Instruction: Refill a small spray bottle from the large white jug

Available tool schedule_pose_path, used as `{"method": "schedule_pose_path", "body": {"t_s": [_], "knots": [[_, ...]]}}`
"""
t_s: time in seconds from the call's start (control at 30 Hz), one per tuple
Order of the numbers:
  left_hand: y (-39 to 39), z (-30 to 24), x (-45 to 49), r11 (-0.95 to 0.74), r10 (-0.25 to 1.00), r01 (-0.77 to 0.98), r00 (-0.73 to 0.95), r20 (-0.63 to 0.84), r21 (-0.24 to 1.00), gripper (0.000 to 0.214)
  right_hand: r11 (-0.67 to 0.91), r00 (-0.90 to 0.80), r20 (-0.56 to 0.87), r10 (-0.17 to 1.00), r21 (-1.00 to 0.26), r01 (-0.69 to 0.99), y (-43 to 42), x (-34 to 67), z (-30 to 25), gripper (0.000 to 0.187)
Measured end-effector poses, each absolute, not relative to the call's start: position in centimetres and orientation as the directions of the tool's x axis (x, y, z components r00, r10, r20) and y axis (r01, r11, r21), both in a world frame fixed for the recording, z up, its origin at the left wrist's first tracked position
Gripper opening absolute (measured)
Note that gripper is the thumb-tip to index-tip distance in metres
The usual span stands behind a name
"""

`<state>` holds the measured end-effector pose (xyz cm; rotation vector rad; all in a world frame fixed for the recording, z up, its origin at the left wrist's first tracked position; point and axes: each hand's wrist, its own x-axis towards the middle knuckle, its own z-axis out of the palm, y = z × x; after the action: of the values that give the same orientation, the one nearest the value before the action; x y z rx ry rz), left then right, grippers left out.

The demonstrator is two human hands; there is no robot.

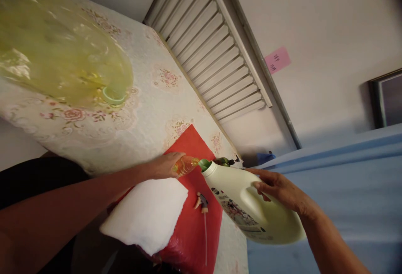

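My left hand (165, 165) is wrapped round a small clear bottle (186, 165) of yellow-orange liquid, held over a red mat (196, 224). My right hand (279, 188) grips the handle of a large cream jug (251, 207) with a green spout, tilted so the spout meets the small bottle's mouth. A trigger sprayer head (201, 203) with its long tube lies loose on the red mat just below the jug's spout.
A white folded cloth (147, 213) lies on the mat. A large yellow-green transparent container (59, 48) rests on the floral tablecloth (150, 111). A louvred shutter (213, 52), a pink note (277, 60) and a blue surface (345, 190) lie beyond.
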<state>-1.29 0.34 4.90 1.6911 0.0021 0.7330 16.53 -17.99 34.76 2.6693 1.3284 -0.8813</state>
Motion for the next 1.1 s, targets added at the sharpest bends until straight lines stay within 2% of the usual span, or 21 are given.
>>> {"method": "schedule_pose_path", "body": {"t_s": [0.4,0.53,0.67,0.8,1.1], "knots": [[-0.1,4.0,-1.2,-0.288,0.499,-0.277,0.774,0.390,0.917,0.047,-0.643,0.486,-0.508,0.711,-0.191,0.741,-17.8,16.4,34.8,0.063],[0.1,4.5,-1.3,-0.275,0.433,-0.320,0.801,0.414,0.907,0.043,-0.641,0.484,-0.514,0.709,-0.182,0.746,-17.8,16.4,34.8,0.063],[0.3,4.8,-1.4,-0.296,0.435,-0.301,0.802,0.409,0.906,0.046,-0.643,0.482,-0.514,0.710,-0.194,0.741,-17.8,16.6,34.8,0.064],[0.3,5.1,-1.5,-0.309,0.382,-0.352,0.805,0.454,0.884,0.041,-0.649,0.485,-0.515,0.707,-0.200,0.734,-18.0,16.6,34.9,0.064],[0.1,4.2,-1.3,-0.297,0.441,-0.232,0.827,0.349,0.926,0.052,-0.654,0.486,-0.514,0.707,-0.215,0.725,-17.8,16.5,34.9,0.061]]}}
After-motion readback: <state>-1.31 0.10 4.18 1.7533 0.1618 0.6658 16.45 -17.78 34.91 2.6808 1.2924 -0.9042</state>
